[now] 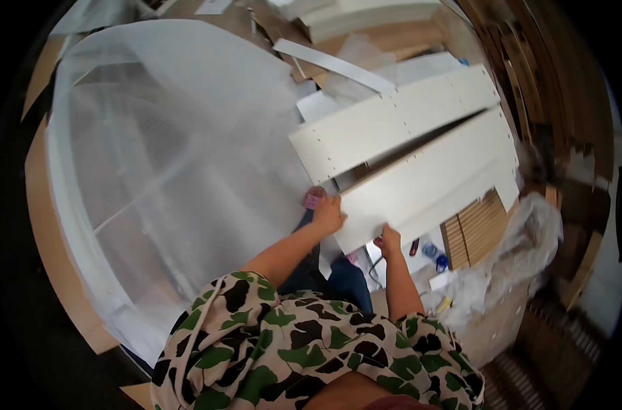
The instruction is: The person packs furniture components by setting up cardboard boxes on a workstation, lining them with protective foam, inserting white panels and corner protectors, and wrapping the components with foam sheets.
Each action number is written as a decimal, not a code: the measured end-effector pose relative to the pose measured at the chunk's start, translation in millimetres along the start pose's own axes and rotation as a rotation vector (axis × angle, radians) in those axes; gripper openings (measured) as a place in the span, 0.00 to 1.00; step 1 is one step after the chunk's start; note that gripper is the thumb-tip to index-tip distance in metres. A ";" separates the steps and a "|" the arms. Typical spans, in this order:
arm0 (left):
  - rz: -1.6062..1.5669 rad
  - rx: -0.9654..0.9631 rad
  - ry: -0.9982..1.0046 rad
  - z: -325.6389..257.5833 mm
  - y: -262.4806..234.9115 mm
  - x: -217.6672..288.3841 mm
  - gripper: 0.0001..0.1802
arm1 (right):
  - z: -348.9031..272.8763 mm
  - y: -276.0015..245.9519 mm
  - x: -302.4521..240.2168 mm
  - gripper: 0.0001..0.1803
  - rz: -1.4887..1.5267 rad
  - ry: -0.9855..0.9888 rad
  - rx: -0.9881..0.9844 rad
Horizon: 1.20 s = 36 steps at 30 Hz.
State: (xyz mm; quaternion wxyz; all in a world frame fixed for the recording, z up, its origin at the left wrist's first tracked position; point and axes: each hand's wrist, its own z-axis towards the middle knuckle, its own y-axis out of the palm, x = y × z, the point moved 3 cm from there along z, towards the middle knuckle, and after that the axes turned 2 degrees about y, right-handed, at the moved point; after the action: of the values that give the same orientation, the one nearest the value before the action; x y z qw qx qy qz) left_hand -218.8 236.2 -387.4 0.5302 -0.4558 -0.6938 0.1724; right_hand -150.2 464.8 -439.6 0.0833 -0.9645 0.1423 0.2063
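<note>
Both hands grip the near end of a white furniture panel (430, 181), a long flat board with rows of small drilled holes along its edges. Left hand (328, 214) closes over the panel's near left corner, fingers curled on top of the board. Right hand (390, 240) pinches the panel's near edge a little further right, fingers wrapped under it so that only the knuckles show.

Just beyond this panel lies a second white panel (393, 119), set alongside it with a narrow dark gap between the two; its far end reaches toward a stack of pale boards (366, 17). A thin white strip (335, 65) lies slantwise past the second panel.

Left of the held panel, a large sheet of clear plastic wrap (167, 157) billows over brown cardboard (51, 232), taking up most of that side. Touching the held panel's near left corner, just beside the left hand, is a small pink roll (315, 198).

Right of the held panel's near end sits a slatted wooden piece (475, 229), and past it a crumpled clear plastic bag (523, 253); what the bag holds cannot be made out. Below the panel's near edge, by the right hand, small blue and red items (430, 249) lie on the floor, too small to identify.
</note>
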 end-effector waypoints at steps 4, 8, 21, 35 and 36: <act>0.107 0.089 0.132 -6.5 12.0 10.3 0.30 | -7.0 -14.1 0.5 0.23 -0.003 -0.006 0.067; 0.027 0.080 0.126 -25.2 14.7 35.5 0.30 | -28.9 -45.4 16.6 0.26 0.008 0.035 0.021; -0.126 0.132 -0.220 32.0 -65.9 58.6 0.33 | -60.9 -10.3 -72.5 0.06 0.764 -0.327 -0.185; -0.117 0.010 -0.259 135.5 -132.2 -10.2 0.32 | 3.6 81.0 -140.9 0.11 0.500 -0.234 -0.194; -0.017 0.190 -0.099 138.7 -128.6 -19.3 0.30 | 10.8 83.0 -145.8 0.11 0.495 -0.228 -0.194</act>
State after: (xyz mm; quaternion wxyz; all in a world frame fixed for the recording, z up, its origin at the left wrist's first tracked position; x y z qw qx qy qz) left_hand -400.0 186.8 -358.1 0.5376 -0.3885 -0.7034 0.2555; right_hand -307.4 423.7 -396.3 -0.0470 -0.8746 0.3425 0.3401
